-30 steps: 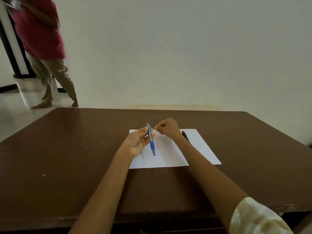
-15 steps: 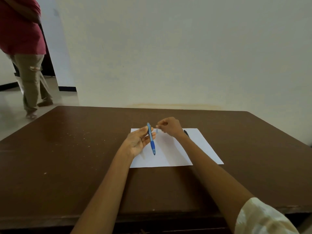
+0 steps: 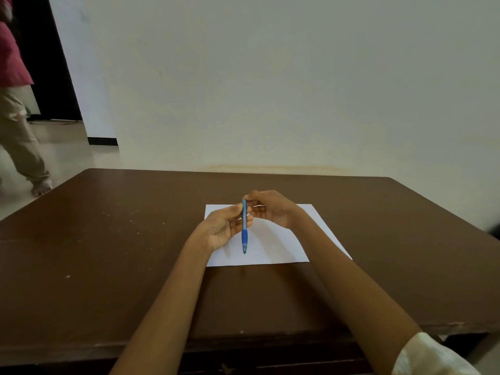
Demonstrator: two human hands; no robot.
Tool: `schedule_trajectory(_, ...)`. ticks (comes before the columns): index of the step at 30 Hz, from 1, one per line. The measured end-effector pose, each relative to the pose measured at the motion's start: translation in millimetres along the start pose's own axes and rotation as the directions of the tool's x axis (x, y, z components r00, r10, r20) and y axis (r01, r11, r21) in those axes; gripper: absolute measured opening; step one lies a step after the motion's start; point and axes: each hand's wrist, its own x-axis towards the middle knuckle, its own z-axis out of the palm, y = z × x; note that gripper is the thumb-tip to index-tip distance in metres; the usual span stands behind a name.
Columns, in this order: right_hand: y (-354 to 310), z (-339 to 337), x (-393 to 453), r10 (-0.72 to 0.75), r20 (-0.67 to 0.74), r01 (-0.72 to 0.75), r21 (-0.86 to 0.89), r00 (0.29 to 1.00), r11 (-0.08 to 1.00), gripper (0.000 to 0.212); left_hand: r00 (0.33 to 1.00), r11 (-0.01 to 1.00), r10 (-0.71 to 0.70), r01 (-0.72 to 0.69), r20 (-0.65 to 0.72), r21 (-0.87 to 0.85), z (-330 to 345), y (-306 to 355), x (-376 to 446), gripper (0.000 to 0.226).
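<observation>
**Two hands meet on a blue pen above the paper**

At far left a person (image 3: 16, 125) in a red top stands on the floor beyond the brown worktop (image 3: 108, 253). Near the centre, the left hand (image 3: 224, 228) grips the blue pen (image 3: 244, 234), its barrel lying across the curled fingers (image 3: 238, 212), tip pointing down toward the near edge. The right hand (image 3: 273, 209) pinches the pen's upper end between bent fingertips. Both hands hover over a sheet of white paper (image 3: 284, 247).
</observation>
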Motion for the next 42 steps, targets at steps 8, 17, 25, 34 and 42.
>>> schedule_trajectory(8, -5, 10, 7, 0.001, -0.202, 0.020, 0.105, 0.979, 0.994, 0.018, 1.000, 1.000, 0.014, -0.014, 0.010, -0.011, 0, 0, 1, 0.014)
schedule_trajectory(17, 14, -15, 31, -0.353, -0.330, 0.087, -0.612, 0.875, 0.786, 0.018, 0.995, 0.998, 0.050, -0.054, -0.088, -0.040, -1, 4, 1, 0.013)
schedule_trajectory(25, 24, -13, 58, -0.375, -0.232, 0.045, -0.797, 0.898, 0.602, 0.017, 0.994, 0.998, 0.047, -0.051, -0.102, -0.037, -4, 3, 4, 0.014)
schedule_trajectory(34, 24, -13, 70, -0.341, -0.196, 0.019, -0.843, 0.919, 0.537, 0.018, 0.995, 0.999, 0.043, -0.045, -0.095, -0.017, -4, 3, 7, 0.015)
schedule_trajectory(42, 21, -18, 62, -0.331, -0.266, 0.007, -0.771, 0.906, 0.637, 0.017, 0.992, 0.999, 0.038, -0.042, -0.121, -0.032, -7, 0, 10, 0.013)
